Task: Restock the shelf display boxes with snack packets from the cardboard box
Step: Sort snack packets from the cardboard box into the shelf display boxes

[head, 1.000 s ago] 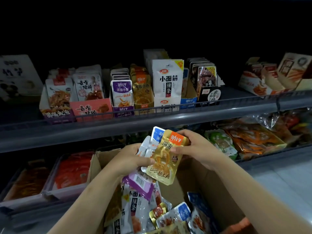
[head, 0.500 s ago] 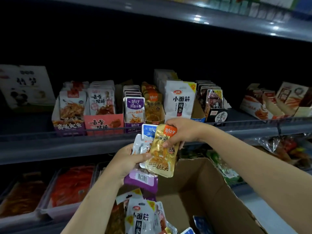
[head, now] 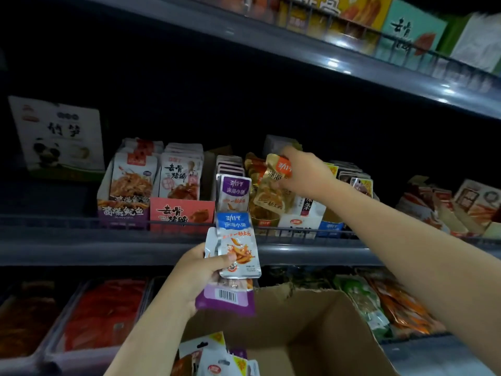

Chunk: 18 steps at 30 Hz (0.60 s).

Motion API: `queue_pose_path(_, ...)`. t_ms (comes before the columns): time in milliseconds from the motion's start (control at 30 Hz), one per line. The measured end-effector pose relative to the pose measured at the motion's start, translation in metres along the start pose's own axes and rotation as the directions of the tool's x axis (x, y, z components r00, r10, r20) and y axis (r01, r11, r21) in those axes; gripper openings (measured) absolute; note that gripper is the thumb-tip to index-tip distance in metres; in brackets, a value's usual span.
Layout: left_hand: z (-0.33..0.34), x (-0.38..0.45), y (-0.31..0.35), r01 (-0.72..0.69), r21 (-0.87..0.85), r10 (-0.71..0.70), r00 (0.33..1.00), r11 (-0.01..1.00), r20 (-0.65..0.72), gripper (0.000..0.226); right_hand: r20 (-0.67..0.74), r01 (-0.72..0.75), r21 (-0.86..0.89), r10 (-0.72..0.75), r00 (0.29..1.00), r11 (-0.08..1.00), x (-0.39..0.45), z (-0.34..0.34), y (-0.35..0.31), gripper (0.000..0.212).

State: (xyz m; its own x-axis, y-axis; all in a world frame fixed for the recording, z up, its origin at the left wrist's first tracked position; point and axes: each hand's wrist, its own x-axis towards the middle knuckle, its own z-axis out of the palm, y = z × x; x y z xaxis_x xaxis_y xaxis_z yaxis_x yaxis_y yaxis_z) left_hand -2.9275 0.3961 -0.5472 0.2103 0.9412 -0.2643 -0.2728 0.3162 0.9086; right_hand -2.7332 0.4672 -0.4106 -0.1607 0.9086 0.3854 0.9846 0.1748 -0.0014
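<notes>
The right hand (head: 303,175) pinches a gold packet (head: 273,185) by its top edge, over the gold display box (head: 264,219). The left hand (head: 200,272) grips several packets (head: 235,251), above the cardboard box (head: 311,335). The packets look light, soft and slippery; the sealed edge seems the best place to hold.

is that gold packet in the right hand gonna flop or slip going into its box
The gold packet probably flops: it bends and creases below the right hand pinching its top. Its glossy film looks slippery. It seems light, since a fingertip pinch carries it.
</notes>
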Motion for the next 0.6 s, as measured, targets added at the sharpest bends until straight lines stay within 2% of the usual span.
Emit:
queue_pose_path(100,0.0,0.0,0.002,-0.005,-0.01,0.005,1.0,1.0,0.01,0.023,0.012,0.043,-0.164,-0.042,0.999,0.985,0.008,0.004,-0.011,0.063)
queue_pose_path(200,-0.002,-0.002,0.002,-0.007,-0.009,0.008,1.0,1.0,0.012,0.024,0.047,0.069,-0.208,-0.06,0.997,0.976,0.016,0.009,-0.021,0.061)
queue_pose_path(500,-0.011,-0.004,0.001,-0.017,-0.014,0.017,1.0,1.0,0.007,0.026,0.164,0.045,-0.042,-0.038,0.986,0.998,0.035,0.026,-0.018,0.07)
queue_pose_path(600,-0.01,-0.004,-0.001,-0.014,0.001,0.014,1.0,1.0,0.002,0.027,0.214,0.041,-0.066,-0.026,0.976,0.997,0.033,0.039,-0.015,0.074)
